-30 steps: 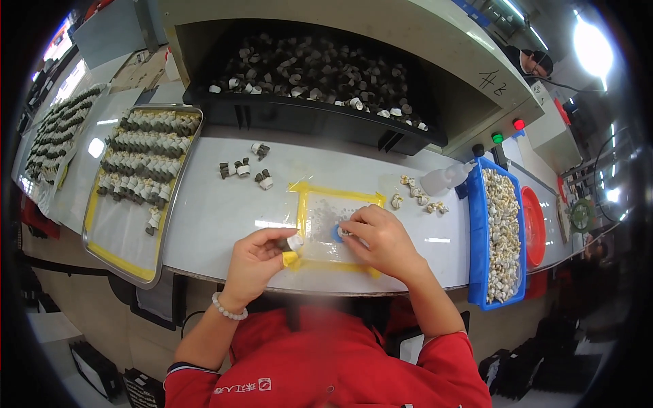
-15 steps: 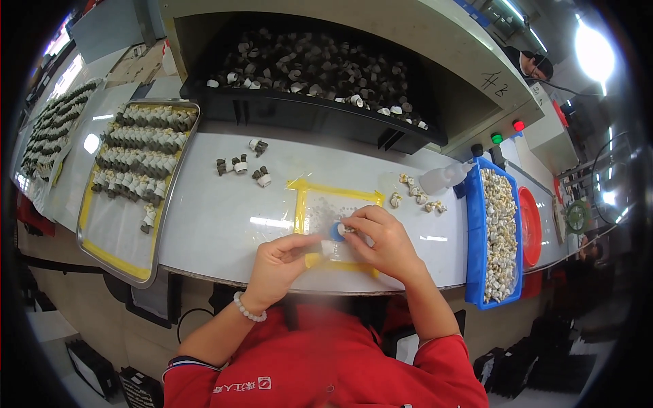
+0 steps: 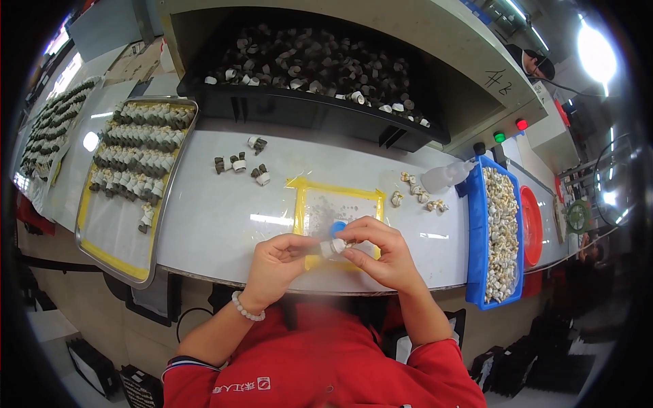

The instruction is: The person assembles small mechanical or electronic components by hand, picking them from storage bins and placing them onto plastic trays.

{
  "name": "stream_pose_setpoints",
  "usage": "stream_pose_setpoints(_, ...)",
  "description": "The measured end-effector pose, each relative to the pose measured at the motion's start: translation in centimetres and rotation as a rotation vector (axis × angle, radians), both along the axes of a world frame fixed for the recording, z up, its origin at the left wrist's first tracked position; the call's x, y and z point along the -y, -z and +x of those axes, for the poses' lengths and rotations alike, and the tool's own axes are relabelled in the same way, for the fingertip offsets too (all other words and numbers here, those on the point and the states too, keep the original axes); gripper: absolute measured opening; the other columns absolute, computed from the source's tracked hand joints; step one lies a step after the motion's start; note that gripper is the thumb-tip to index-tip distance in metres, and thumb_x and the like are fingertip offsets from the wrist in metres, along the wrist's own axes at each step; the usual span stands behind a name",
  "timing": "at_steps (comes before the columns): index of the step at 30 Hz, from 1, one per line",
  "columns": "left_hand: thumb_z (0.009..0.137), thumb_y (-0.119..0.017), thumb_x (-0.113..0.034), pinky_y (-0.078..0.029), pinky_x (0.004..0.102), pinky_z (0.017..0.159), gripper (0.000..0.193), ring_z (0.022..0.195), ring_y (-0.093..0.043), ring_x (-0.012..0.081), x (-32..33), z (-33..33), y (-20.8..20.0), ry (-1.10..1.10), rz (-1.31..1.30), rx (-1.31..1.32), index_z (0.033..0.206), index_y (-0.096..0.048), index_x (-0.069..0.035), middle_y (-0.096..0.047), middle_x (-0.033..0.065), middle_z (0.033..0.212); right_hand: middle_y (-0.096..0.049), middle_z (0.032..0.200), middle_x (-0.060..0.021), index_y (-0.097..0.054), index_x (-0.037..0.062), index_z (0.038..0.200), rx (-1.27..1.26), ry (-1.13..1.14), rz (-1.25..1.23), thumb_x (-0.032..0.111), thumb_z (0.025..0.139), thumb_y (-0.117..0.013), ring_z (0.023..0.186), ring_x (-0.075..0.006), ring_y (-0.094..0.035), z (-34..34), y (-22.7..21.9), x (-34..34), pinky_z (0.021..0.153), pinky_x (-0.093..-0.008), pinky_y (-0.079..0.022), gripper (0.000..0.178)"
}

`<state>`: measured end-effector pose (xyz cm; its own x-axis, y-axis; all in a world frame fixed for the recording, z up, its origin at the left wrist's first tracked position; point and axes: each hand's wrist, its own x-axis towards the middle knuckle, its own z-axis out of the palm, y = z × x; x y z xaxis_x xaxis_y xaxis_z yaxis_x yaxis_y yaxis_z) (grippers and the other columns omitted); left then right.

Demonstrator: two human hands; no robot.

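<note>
Over the near edge of a yellow-taped square (image 3: 300,207), my two hands meet. My left hand (image 3: 273,264) pinches a small white cylindrical piece (image 3: 328,248), whose far side is blurred and partly behind the fingers. From the other side, my right hand (image 3: 389,257) pinches a small cream-coloured piece (image 3: 345,244) against or very close to that white one; contact is hard to make out. Just beyond the fingertips, a small round blue thing (image 3: 338,227) rests on the taped square. Several white-and-dark pieces (image 3: 238,163) lie farther left, and small cream pieces (image 3: 422,196) lie to the right.
A metal tray (image 3: 153,238) with rows of joined pieces stands at left. Along the back, a black bin (image 3: 272,112) holds many white-and-dark pieces. At right are a blue bin (image 3: 478,224) of cream pieces, a white squeeze bottle (image 3: 439,179) and a red basin (image 3: 530,224).
My right hand has brought its cream piece from the blue round thing toward me, to the white piece in my left hand. The left hand has barely moved.
</note>
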<state>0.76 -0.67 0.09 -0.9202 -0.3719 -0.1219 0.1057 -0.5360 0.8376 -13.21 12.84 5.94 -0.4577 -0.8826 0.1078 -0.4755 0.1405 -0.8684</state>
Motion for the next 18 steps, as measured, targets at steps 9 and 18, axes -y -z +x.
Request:
stream_pose_setpoints(9, 0.079, -0.059, 0.005, -0.05, 0.0252, 0.078, 0.02, 0.086, -0.06, 0.0145, -0.2, 0.3, 0.2, 0.006, -0.007, 0.026, 0.099, -0.059, 0.007, -0.062, 0.0111, 0.095, -0.062, 0.085, -0.0098, -0.065, -0.0009, 0.094, -0.057, -0.028, 0.038, -0.001, 0.07, -0.065, 0.077, -0.0172, -0.059, 0.4, 0.6, -0.3, 0.066, -0.0251, -0.045, 0.023)
stream_pose_setpoints(18, 0.078, -0.06, 0.006, -0.051, 0.0271, 0.078, 0.021, 0.086, -0.06, 0.0167, -0.3, 0.0, 0.3, 0.002, -0.05, -0.002, 0.099, -0.057, 0.008, -0.062, 0.0121, 0.093, -0.062, 0.085, -0.0098, -0.065, -0.0015, 0.092, 0.034, 0.01, -0.046, 0.0, 0.072, -0.064, 0.08, -0.0188, -0.06, 0.6, 1.7, -0.6, 0.068, -0.0256, -0.046, 0.021)
